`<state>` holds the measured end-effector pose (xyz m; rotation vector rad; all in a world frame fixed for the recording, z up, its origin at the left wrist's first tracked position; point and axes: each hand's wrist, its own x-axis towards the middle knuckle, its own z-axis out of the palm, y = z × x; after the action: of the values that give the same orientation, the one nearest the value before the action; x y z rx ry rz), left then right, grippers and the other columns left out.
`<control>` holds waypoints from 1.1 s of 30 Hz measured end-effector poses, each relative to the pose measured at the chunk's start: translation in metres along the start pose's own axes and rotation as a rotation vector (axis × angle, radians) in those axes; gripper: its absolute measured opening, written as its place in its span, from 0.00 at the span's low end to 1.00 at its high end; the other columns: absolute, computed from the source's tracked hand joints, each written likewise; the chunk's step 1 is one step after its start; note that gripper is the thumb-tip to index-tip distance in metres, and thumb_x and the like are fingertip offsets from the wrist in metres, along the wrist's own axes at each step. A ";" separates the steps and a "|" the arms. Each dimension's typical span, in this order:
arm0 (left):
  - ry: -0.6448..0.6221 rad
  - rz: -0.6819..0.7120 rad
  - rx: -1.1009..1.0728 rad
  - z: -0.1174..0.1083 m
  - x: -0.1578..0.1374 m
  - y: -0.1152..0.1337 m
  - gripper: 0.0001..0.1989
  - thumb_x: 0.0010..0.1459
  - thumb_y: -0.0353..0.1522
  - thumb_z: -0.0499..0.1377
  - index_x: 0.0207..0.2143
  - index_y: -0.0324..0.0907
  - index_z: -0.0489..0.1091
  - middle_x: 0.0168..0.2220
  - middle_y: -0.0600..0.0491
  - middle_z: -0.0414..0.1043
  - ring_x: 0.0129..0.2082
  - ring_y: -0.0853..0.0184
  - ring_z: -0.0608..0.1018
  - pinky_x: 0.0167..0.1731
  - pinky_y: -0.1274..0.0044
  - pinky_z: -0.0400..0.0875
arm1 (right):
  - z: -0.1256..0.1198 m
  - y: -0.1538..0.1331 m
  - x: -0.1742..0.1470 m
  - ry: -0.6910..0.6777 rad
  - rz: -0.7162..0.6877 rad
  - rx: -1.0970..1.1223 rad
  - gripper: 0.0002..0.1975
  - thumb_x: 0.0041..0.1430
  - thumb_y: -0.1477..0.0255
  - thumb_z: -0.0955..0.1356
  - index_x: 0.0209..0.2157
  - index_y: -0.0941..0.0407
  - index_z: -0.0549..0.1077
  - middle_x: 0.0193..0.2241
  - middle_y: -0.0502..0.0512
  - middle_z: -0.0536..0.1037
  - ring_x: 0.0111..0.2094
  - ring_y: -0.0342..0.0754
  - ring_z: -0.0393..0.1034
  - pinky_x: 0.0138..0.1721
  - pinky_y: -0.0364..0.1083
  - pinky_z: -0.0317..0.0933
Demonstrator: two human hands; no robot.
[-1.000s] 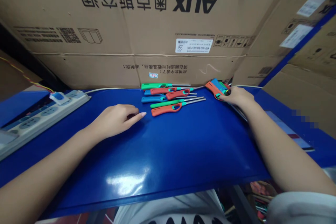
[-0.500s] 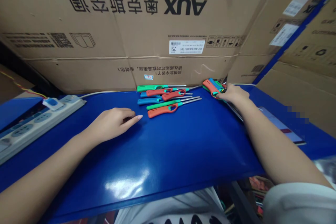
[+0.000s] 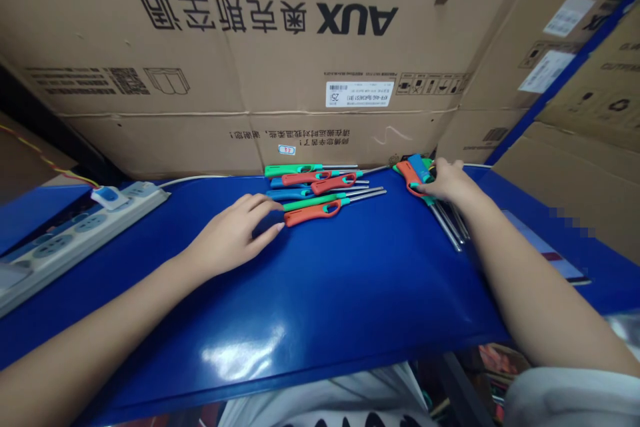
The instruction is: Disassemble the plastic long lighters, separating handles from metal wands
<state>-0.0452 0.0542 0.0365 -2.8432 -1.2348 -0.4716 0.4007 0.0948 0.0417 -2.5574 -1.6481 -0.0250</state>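
Note:
Several long-nosed gas lighters in green, blue and orange-red lie in a loose row at the back of the table, metal tubes pointing right. My left hand is at their handle ends, thumb and fingers apart around the butt of the nearest orange lighter. A green lighter lies just behind it. At the right, my right hand rests over a second pile, fingers spread, thumb near an orange lighter. A blue lighter lies on that pile, its tubes pointing toward me; the hand partly hides it.
A cardboard wall with upside-down print stands behind the blue table. A white power strip with a plug lies at the left. Flat at the right, partly behind my forearm, is a tablet-like panel.
My left hand has moved right to the lighter handles, its fingers opening. My right hand has loosened from the right-hand lighters, which have turned so that their tubes show more.

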 end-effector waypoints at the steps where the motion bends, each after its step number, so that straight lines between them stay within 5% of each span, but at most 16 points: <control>1: 0.007 0.034 0.016 0.001 0.003 0.005 0.21 0.70 0.45 0.50 0.54 0.41 0.69 0.55 0.43 0.72 0.54 0.53 0.73 0.55 0.62 0.69 | -0.001 -0.005 -0.004 -0.012 -0.002 -0.025 0.32 0.58 0.55 0.71 0.57 0.59 0.65 0.56 0.73 0.65 0.48 0.62 0.73 0.44 0.53 0.68; 8: -0.006 0.186 0.098 0.022 0.046 0.029 0.28 0.70 0.45 0.52 0.65 0.39 0.61 0.66 0.38 0.61 0.67 0.49 0.63 0.64 0.58 0.61 | -0.005 -0.030 -0.027 -0.011 -0.071 -0.090 0.21 0.66 0.65 0.65 0.57 0.58 0.65 0.56 0.72 0.65 0.49 0.65 0.74 0.42 0.55 0.68; 13: -0.064 0.145 0.142 0.047 0.086 0.036 0.40 0.66 0.53 0.53 0.72 0.40 0.52 0.74 0.39 0.45 0.73 0.43 0.50 0.70 0.55 0.48 | 0.004 -0.038 -0.031 0.023 -0.093 -0.112 0.26 0.63 0.74 0.65 0.62 0.55 0.61 0.56 0.72 0.66 0.53 0.65 0.72 0.44 0.54 0.68; 18: -0.178 0.103 0.159 0.055 0.109 0.037 0.38 0.68 0.55 0.49 0.71 0.42 0.56 0.73 0.42 0.48 0.73 0.47 0.52 0.70 0.59 0.48 | 0.010 -0.039 -0.027 0.022 -0.099 -0.116 0.28 0.64 0.75 0.64 0.65 0.51 0.61 0.54 0.70 0.69 0.50 0.63 0.74 0.43 0.54 0.69; 27: -0.155 0.148 0.162 0.037 0.092 0.025 0.36 0.67 0.51 0.51 0.71 0.44 0.56 0.69 0.41 0.59 0.67 0.48 0.65 0.64 0.60 0.63 | 0.005 -0.041 -0.033 0.091 -0.126 -0.066 0.23 0.64 0.71 0.64 0.60 0.56 0.69 0.57 0.72 0.68 0.47 0.63 0.75 0.41 0.54 0.69; 33: -0.143 0.160 0.132 0.026 0.059 0.007 0.36 0.67 0.52 0.52 0.72 0.47 0.54 0.69 0.46 0.60 0.67 0.51 0.65 0.65 0.59 0.60 | 0.009 -0.060 -0.052 0.139 -0.479 0.043 0.22 0.66 0.67 0.62 0.60 0.52 0.69 0.56 0.60 0.71 0.52 0.56 0.72 0.46 0.49 0.68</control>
<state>0.0046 0.0947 0.0292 -2.8733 -1.0017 -0.1779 0.3239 0.0734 0.0334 -2.0192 -2.1267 -0.1938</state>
